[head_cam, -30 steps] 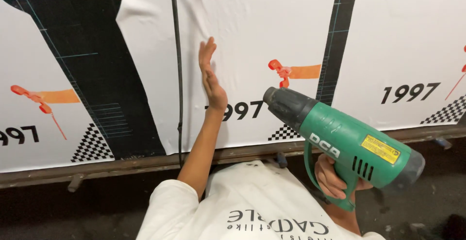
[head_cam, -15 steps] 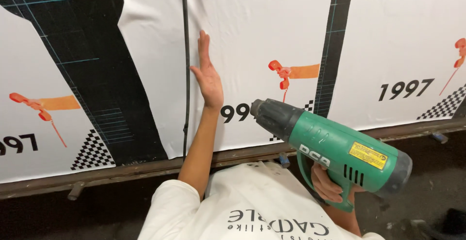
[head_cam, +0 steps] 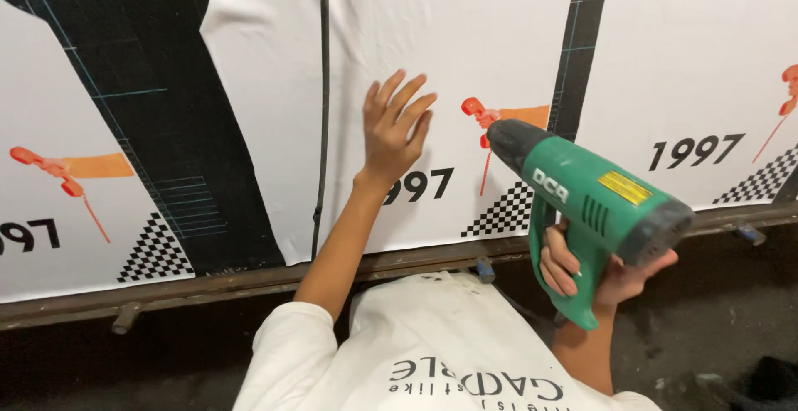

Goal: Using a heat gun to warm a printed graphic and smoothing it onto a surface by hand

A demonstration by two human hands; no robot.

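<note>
My left hand (head_cam: 395,126) lies flat with fingers spread on a white printed sheet (head_cam: 399,37) stretched over a panel. My right hand (head_cam: 582,268) grips the handle of a green heat gun (head_cam: 586,199). Its dark nozzle (head_cam: 509,141) points at the sheet just right of my left hand, close to an orange and red mark (head_cam: 499,118) in the print. A narrow dark seam (head_cam: 322,103) runs top to bottom just left of my left hand.
A broad black shape (head_cam: 158,120) and checkered patches (head_cam: 154,249) are printed on the sheet. A rusty metal rail (head_cam: 208,286) runs along the sheet's lower edge, with dark floor (head_cam: 731,311) below. My white shirt (head_cam: 432,353) fills the bottom.
My left hand has turned from edge-on to flat, fingers spread on the sheet. The heat gun has shifted, its nozzle now nearer the orange mark.
</note>
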